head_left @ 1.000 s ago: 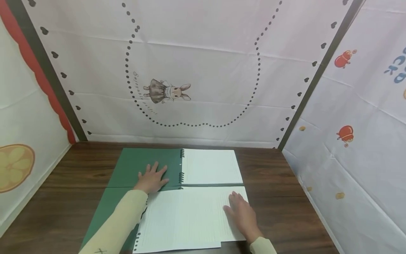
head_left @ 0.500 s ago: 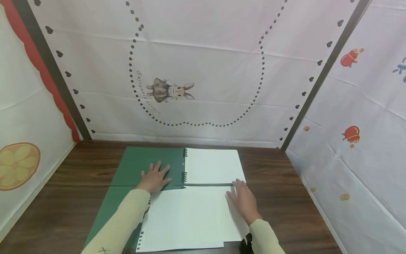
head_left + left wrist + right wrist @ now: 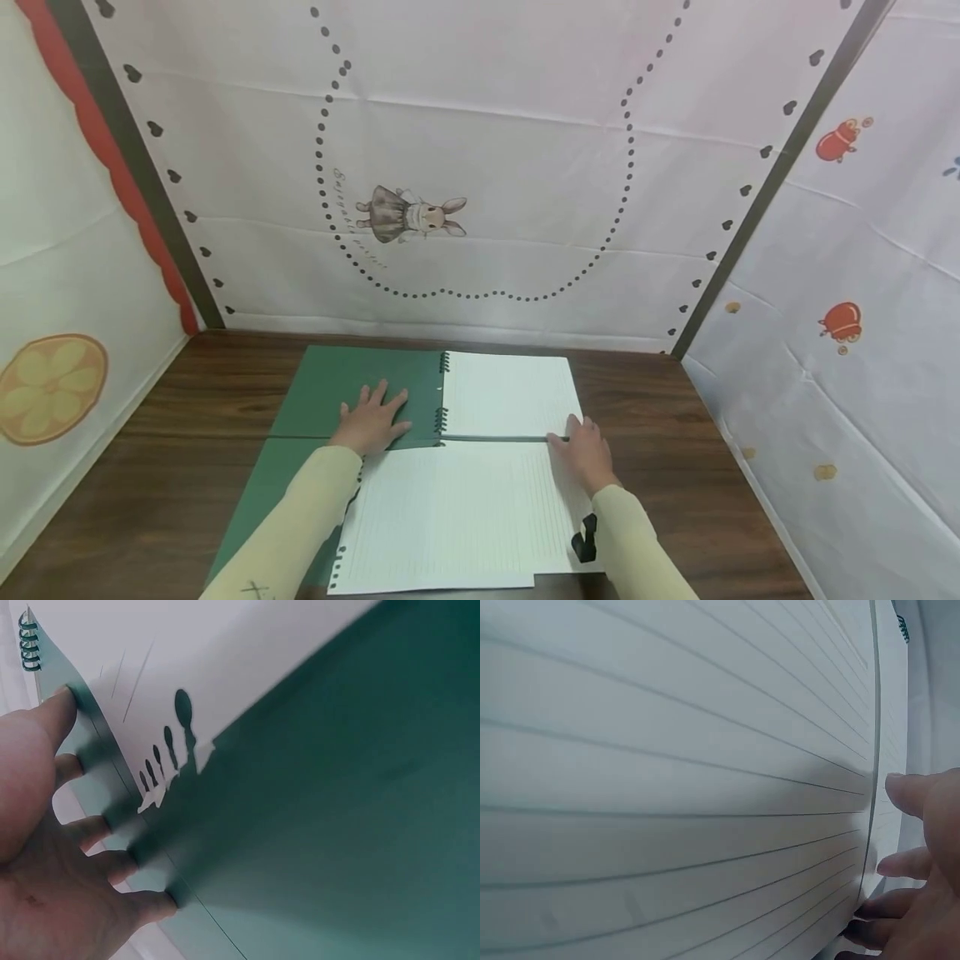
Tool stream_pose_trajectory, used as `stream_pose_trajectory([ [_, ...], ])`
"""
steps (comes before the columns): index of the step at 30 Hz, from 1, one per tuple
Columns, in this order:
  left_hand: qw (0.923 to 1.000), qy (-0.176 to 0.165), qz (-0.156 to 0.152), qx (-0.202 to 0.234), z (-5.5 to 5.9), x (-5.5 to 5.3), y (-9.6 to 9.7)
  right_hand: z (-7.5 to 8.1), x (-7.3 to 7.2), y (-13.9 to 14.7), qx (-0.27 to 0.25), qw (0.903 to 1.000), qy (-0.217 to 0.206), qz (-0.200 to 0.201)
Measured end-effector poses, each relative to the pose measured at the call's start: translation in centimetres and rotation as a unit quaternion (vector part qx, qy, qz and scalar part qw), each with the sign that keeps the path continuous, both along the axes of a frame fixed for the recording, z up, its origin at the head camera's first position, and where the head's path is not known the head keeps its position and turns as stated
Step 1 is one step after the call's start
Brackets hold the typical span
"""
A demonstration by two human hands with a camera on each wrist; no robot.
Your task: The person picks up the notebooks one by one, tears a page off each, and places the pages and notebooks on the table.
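Two spiral notebooks with green covers lie opened, one beyond the other. My left hand [image 3: 370, 421] rests with spread fingers on the far notebook's green cover [image 3: 330, 379], beside its wire coil [image 3: 441, 419]. In the left wrist view, the fingertips [image 3: 161, 904] press near the seam between the two covers. A loose lined sheet [image 3: 427, 533] with torn binding holes lies over the near notebook [image 3: 258, 500], covering part of its green cover. At the right edge, my right hand [image 3: 587, 452] touches the lower right corner of the far notebook's lined page [image 3: 510, 392].
A dark wood-grain table [image 3: 675, 500] bears the notebooks. White printed cloth walls [image 3: 510, 192] enclose the back and both sides. A black wrist device [image 3: 585, 537] sits by the right sleeve [image 3: 637, 542].
My right hand has slid away from me, from the near page to the far notebook's lower right corner. The left hand stays on the green cover. The head view has shifted slightly.
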State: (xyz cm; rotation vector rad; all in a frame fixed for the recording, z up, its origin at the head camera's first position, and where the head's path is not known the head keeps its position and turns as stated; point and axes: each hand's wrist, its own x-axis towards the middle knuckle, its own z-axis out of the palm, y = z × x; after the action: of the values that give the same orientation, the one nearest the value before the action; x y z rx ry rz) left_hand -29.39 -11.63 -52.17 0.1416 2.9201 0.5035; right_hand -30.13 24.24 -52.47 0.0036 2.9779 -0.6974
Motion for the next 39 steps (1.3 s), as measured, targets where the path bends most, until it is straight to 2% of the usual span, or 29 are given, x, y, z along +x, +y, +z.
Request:
stream_pose_trajectory([
  [10,0.9999,0.013,0.004,-0.007,0.1,0.1,0.2,0.2,0.6,-0.3,0.026,0.9995,-0.02,-0.001],
  [15,0.9999,0.011,0.005,-0.007,0.0,0.2,0.4,0.3,0.5,-0.4,0.014,0.9995,-0.026,-0.011],
  [24,1.0,0.003,0.007,0.002,0.3,0.6,0.7,0.4,0.0,-0.9,0.027,0.9994,-0.004,-0.023],
  [30,0.9999,0.008,0.007,0.0,0.5,0.8,0.7,0.2,-0.2,-1.1,0.024,0.9984,-0.013,-0.05],
  [39,0.9999,0.008,0.012,0.001,0.0,0.4,0.3,-0.1,-0.2,-1.5,0.04,0.9982,0.015,-0.041],
])
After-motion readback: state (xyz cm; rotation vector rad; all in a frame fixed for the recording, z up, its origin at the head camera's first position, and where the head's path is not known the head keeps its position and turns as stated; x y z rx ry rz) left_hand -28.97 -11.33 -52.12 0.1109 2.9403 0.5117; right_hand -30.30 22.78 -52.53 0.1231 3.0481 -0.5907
